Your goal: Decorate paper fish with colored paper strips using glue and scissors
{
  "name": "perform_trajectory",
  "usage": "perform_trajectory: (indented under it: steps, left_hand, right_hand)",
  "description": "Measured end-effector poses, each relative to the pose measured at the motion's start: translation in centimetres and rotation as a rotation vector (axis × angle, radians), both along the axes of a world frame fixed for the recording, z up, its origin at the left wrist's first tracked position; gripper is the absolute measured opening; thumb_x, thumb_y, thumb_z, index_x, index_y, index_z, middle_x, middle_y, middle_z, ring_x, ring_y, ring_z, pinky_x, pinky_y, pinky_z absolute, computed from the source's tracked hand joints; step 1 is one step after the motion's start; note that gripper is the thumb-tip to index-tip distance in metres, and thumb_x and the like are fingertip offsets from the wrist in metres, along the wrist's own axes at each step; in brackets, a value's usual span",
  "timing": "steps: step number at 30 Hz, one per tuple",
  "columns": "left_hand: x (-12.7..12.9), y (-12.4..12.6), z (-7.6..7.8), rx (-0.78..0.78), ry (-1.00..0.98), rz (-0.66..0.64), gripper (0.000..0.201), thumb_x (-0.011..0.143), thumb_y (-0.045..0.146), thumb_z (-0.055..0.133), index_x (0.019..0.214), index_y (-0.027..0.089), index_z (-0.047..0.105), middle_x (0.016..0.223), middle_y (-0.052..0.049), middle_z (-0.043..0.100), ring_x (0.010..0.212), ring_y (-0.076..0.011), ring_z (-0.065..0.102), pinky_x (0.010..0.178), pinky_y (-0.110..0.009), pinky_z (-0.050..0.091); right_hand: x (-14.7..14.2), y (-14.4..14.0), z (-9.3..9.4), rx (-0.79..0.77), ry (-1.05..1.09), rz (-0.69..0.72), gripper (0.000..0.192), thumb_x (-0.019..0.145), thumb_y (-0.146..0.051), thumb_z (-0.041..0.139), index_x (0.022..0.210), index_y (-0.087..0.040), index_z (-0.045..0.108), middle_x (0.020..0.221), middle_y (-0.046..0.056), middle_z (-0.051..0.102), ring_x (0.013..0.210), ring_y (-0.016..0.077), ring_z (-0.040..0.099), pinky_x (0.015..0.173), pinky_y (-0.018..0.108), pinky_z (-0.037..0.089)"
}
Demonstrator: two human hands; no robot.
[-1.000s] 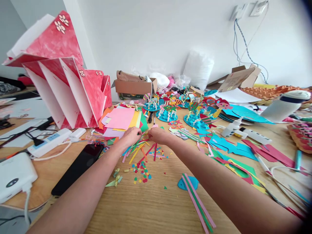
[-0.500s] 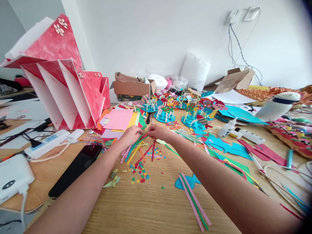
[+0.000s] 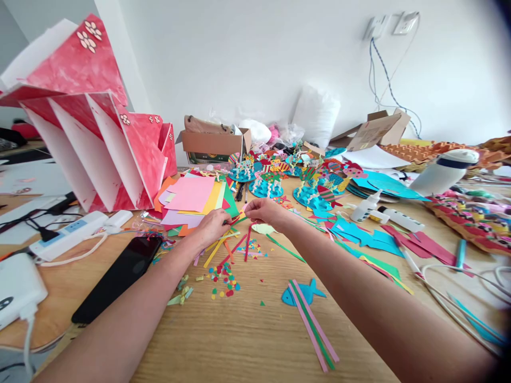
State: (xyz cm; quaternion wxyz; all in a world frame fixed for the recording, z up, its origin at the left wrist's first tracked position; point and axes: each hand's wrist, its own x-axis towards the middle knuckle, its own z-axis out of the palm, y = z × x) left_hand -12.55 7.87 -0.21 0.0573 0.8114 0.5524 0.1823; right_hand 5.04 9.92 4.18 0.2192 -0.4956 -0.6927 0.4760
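My left hand (image 3: 214, 227) is closed on a bunch of coloured paper strips (image 3: 219, 249) over the middle of the table. Close beside it, my right hand (image 3: 264, 210) has thumb and finger pinched at a thin paper strip, mostly hidden by the fingertips. A pale green paper fish (image 3: 263, 229) lies just below the right hand. Nearer to me is a blue paper fish (image 3: 298, 293), with pink and green strips (image 3: 313, 324) laid across it. Small coloured paper dots (image 3: 225, 279) are scattered below the hands.
Coloured paper sheets (image 3: 191, 192) are stacked behind my left hand. Blue-based fish decorations (image 3: 266, 187) stand at the back. A glue bottle (image 3: 366, 206) and blue paper scraps (image 3: 365, 234) lie to the right. On the left are a black phone (image 3: 120, 276) and a power strip (image 3: 74, 234).
My hands have moved slightly apart, and the right one has drawn a little away from the strips. More of the pale green fish shows. The whole view has shifted slightly.
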Motion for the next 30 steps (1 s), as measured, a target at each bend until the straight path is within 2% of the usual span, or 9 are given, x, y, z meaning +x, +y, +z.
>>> perform_trajectory:
  steps: [2,4,9,12,16,20,25,28,30]
  left_hand:
    - [-0.1,0.1,-0.2,0.006,0.002,-0.017,0.011,0.069,0.014,0.053,0.072,0.016,0.063,0.079,-0.003,0.058,0.079,-0.0161,0.054,0.073,-0.024,0.04]
    - [-0.1,0.1,-0.3,0.017,0.002,-0.032,0.012,0.07,0.015,0.052,0.072,0.016,0.063,0.078,-0.003,0.058,0.078,-0.0162,0.054,0.072,-0.025,0.04]
    - [-0.1,-0.2,-0.1,0.06,-0.036,-0.093,0.02,0.078,0.023,0.046,0.071,0.016,0.063,0.077,-0.004,0.058,0.078,-0.0153,0.054,0.072,-0.025,0.04]
    - [-0.1,-0.5,0.7,0.191,-0.224,-0.097,0.022,0.079,0.028,0.045,0.067,0.016,0.06,0.08,-0.004,0.057,0.078,-0.0144,0.053,0.073,-0.025,0.041]
    - [-0.1,-0.9,2.4,0.325,-0.506,-0.051,0.012,0.074,0.025,0.051,0.069,0.016,0.055,0.078,-0.003,0.056,0.079,-0.0145,0.053,0.076,-0.026,0.041]
    - [0.1,-1.6,4.2,0.089,-0.728,-0.06,0.02,0.076,0.031,0.049,0.082,0.014,0.057,0.08,-0.004,0.059,0.078,-0.0151,0.055,0.075,-0.027,0.042]
    - [1.0,-3.3,5.8,-0.317,-0.907,-0.267,0.034,0.081,0.041,0.042,0.089,0.014,0.061,0.092,-0.007,0.062,0.088,-0.0172,0.056,0.08,-0.029,0.041]
    - [1.5,-3.9,6.2,-0.474,-0.92,-0.302,0.036,0.08,0.043,0.044,0.088,0.012,0.061,0.081,-0.006,0.063,0.078,-0.0152,0.057,0.076,-0.028,0.041]
    - [1.7,-4.0,6.4,-0.506,-0.852,-0.29,0.033,0.079,0.041,0.047,0.081,0.012,0.061,0.071,-0.003,0.06,0.07,-0.0126,0.055,0.07,-0.025,0.04]
  right_hand:
    - [0.7,0.0,0.3,0.028,0.04,-0.03,0.005,0.077,-0.015,0.056,0.073,-0.012,0.056,0.06,-0.005,0.054,0.049,0.0042,0.049,0.048,0.017,0.042]
    - [1.6,0.0,0.5,0.054,0.075,-0.055,0.007,0.07,-0.01,0.058,0.065,-0.013,0.056,0.05,-0.007,0.05,0.044,0.0029,0.045,0.044,0.015,0.038]
    - [4.0,-0.2,0.9,0.11,0.143,-0.111,0.007,0.064,-0.01,0.059,0.062,-0.015,0.055,0.046,-0.007,0.051,0.041,0.0035,0.044,0.041,0.015,0.035]
    - [4.9,-0.8,1.9,0.142,0.174,-0.136,0.006,0.063,-0.01,0.058,0.063,-0.015,0.054,0.045,-0.007,0.051,0.042,0.0041,0.046,0.041,0.015,0.034]
    - [5.1,-2.2,4.2,0.179,0.208,-0.116,0.006,0.063,-0.01,0.057,0.063,-0.016,0.053,0.046,-0.007,0.051,0.044,0.0043,0.047,0.043,0.016,0.035]
    - [4.8,-3.3,5.8,0.196,0.231,-0.052,0.005,0.063,-0.012,0.058,0.064,-0.016,0.054,0.049,-0.008,0.051,0.045,0.0041,0.046,0.045,0.016,0.036]
    - [4.9,-3.7,6.0,0.224,0.261,0.046,0.007,0.061,-0.017,0.06,0.067,-0.016,0.055,0.052,-0.007,0.052,0.048,0.0052,0.048,0.047,0.018,0.036]
    - [5.1,-3.5,5.9,0.211,0.269,0.0,0.009,0.061,-0.019,0.06,0.067,-0.017,0.054,0.052,-0.007,0.052,0.049,0.0063,0.049,0.047,0.019,0.036]
    - [5.3,-3.3,5.8,0.213,0.267,-0.034,0.009,0.061,-0.02,0.06,0.066,-0.017,0.052,0.052,-0.006,0.052,0.049,0.0063,0.049,0.048,0.019,0.037]
